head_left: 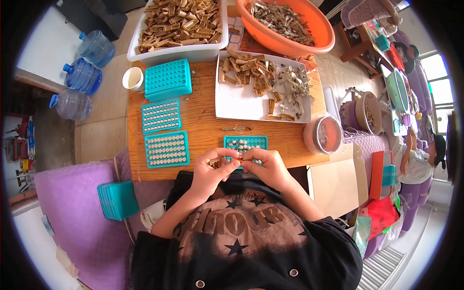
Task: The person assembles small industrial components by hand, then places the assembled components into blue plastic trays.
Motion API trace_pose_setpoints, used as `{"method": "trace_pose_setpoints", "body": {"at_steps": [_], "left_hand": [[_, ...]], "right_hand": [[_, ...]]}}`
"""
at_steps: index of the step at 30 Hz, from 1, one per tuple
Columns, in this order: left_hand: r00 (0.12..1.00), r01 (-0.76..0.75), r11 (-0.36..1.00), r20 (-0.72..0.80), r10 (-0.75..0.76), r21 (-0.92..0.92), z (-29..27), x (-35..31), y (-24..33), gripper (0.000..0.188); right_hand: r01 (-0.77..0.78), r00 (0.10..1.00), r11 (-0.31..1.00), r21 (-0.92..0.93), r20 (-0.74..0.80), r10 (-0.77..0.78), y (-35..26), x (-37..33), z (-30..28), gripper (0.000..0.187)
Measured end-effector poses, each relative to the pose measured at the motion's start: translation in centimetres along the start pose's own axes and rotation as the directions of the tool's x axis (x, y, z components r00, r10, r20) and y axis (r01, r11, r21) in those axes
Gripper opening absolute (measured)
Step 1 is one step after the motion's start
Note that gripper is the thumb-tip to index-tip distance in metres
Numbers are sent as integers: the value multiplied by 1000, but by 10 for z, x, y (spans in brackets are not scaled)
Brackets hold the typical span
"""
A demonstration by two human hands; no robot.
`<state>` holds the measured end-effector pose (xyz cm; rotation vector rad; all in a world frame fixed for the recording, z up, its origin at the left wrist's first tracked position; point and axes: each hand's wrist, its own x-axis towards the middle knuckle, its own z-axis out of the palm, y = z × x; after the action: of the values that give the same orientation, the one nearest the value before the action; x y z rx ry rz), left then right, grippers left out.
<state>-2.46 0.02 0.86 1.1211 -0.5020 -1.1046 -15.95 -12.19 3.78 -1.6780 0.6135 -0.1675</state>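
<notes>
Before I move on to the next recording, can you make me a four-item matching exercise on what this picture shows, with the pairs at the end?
Column one
1. Left hand
2. Shallow white box
3. Off-white cup
4. Large basin

Column two
A. Left of the stack of teal trays
B. Orange in colour
C. Fingertips close to those of the right hand, at a small piece
D. Holds brown pieces and silvery parts

Pairs: 1-C, 2-D, 3-A, 4-B
</notes>
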Motion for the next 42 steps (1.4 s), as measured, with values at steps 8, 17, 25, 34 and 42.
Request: {"method": "trace_pose_setpoints", "body": {"at_steps": [8, 17, 25, 34, 42], "left_hand": [[987, 163, 926, 45, -157, -342, -5, 1, -1, 10], [988, 153, 842, 80, -131, -517, -8, 4, -5, 26], [954, -253, 953, -205, 218, -167, 6, 14, -8, 58], [930, -365, 909, -134, 343, -201, 11, 12, -14, 53], [901, -432, 900, -10, 434, 63, 1, 14, -8, 55]], "right_hand": [[320, 913, 923, -212, -193, -361, -5, 1, 14, 20], [193, 942, 974, -119, -256, -218, -6, 2, 18, 19], [60, 997, 908, 415, -64, -37, -8, 15, 48, 6], [192, 979, 977, 96, -89, -183, -1, 22, 52, 10], [-13, 996, 699, 715, 72, -56, 5, 27, 40, 21]]}}
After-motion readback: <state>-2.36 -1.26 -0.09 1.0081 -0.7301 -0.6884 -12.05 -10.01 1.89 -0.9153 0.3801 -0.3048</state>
